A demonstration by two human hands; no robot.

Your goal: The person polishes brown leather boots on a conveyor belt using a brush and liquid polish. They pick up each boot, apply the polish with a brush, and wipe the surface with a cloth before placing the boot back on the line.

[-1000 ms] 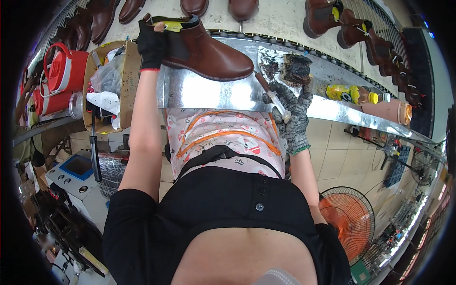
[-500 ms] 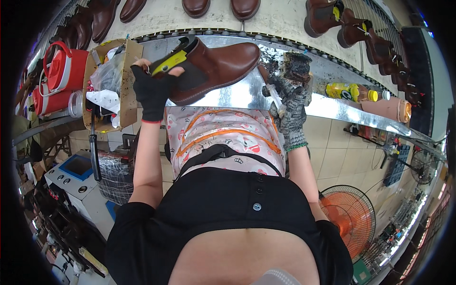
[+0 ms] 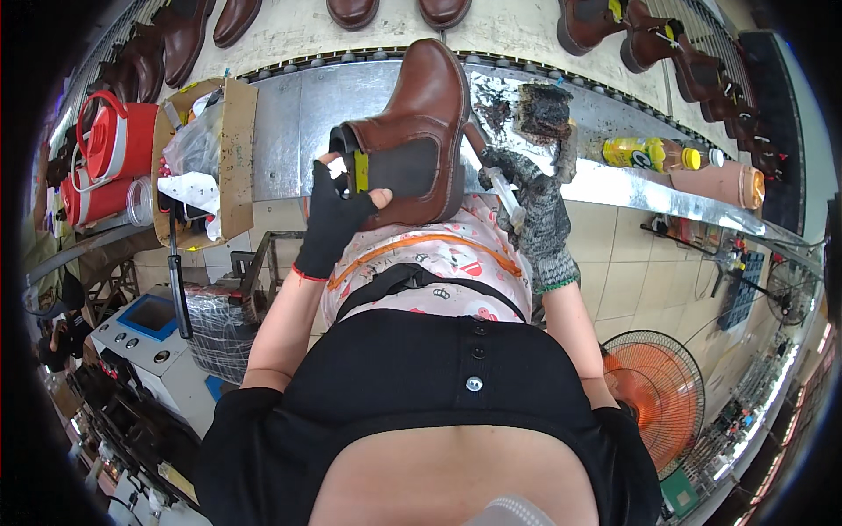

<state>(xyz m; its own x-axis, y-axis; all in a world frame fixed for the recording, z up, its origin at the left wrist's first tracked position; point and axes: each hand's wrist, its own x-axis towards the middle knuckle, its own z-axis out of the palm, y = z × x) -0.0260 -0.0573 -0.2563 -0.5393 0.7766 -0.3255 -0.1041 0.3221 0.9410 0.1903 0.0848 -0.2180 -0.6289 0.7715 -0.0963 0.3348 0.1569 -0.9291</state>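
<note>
I see an open brown carton (image 3: pixel 230 158) at the bench's left end, a yellow-labelled bottle (image 3: pixel 653 154) lying right, and a yellow tag (image 3: pixel 360 171) inside the boot (image 3: pixel 421 131).

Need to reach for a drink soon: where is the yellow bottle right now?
In the head view, the yellow bottle lies on its side on the metal bench, to the person's right, beyond the right hand.
</note>
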